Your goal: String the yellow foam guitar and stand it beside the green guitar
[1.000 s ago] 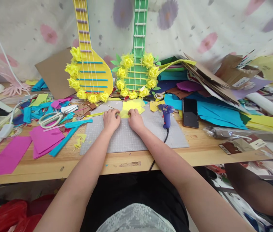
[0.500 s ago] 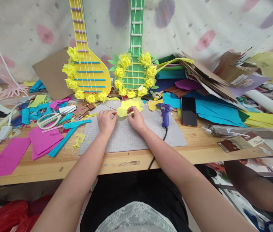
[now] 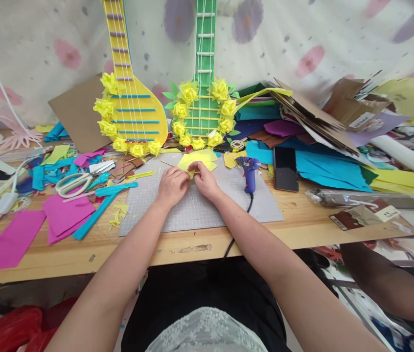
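Note:
My left hand [image 3: 172, 187] is closed, its curled fingertips meeting those of my right hand [image 3: 206, 182] over the cutting mat. Between them is a small piece of yellow crepe paper [image 3: 192, 173], mostly covered by the fingers. My right hand is closed on it too, thumb and forefinger pinched. Just beyond the fingers lie more yellow paper pieces [image 3: 201, 156]. Under both hands spreads the grey cutting mat [image 3: 199, 215]. A thin stick [image 3: 166, 163] lies left of the yellow pieces.
A blue glue gun [image 3: 250, 173] and a phone [image 3: 286, 168] lie to the right. Scissors [image 3: 73, 185] and magenta paper [image 3: 68, 215] are on the left. Behind stand a yellow paper lute [image 3: 141, 112] and a green one [image 3: 203, 110], both trimmed with yellow flowers.
My left hand has moved right, up against my right hand, and its fingers have curled in. The yellow piece between them is now more hidden. My right hand has hardly moved.

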Available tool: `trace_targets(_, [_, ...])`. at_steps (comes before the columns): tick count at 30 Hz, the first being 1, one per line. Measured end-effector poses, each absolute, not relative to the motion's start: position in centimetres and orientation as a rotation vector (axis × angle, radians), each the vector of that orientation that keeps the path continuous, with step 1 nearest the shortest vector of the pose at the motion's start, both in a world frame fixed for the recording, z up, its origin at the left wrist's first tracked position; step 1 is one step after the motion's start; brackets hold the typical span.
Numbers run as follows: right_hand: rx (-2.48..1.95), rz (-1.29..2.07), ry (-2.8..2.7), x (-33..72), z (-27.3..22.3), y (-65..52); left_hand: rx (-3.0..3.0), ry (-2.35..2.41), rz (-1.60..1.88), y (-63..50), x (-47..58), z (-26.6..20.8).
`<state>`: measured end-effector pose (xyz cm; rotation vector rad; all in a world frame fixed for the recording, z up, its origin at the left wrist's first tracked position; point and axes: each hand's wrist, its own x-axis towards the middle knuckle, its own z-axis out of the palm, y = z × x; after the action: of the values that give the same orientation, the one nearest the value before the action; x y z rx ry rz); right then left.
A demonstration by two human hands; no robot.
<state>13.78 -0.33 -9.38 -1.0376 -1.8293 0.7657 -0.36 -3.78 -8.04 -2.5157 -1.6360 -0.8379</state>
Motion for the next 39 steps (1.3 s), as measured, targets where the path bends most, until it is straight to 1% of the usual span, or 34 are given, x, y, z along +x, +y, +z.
trace_targets(6, [-1.053, 0.819, -1.873, 13.7, -9.7, -0.1, -2.463, -1.801, -0.847, -3.4, -0.5, -8.1])
trace_targets(12, [-1.066, 0.847, -1.757, 13.7, -9.5, 0.3, -2.395, -1.810, -0.827, -3.8, -0.2, -7.6])
trace_targets(18, [-1.017, 0.888, -1.795, 13.7, -9.9, 0.6, -2.340, -1.764, -0.916, -3.5, -0.6, -8.0])
trace_targets(26, [-1.214, 0.592, -1.979, 14.4, -9.1, -0.4, -2.331, -1.893, -0.793, -3.1, -0.9, -8.7])
trace_targets(32, [-1.308, 0.594, -2.024, 14.1, -9.1, -0.4, -2.305, -1.948, -0.861, -3.0, -0.9, -9.0])
trace_targets(39, [-1.362, 0.551, -1.969, 13.4, -9.7, 0.4, -2.132, -2.146, -0.993, -2.6, -0.1, -9.2])
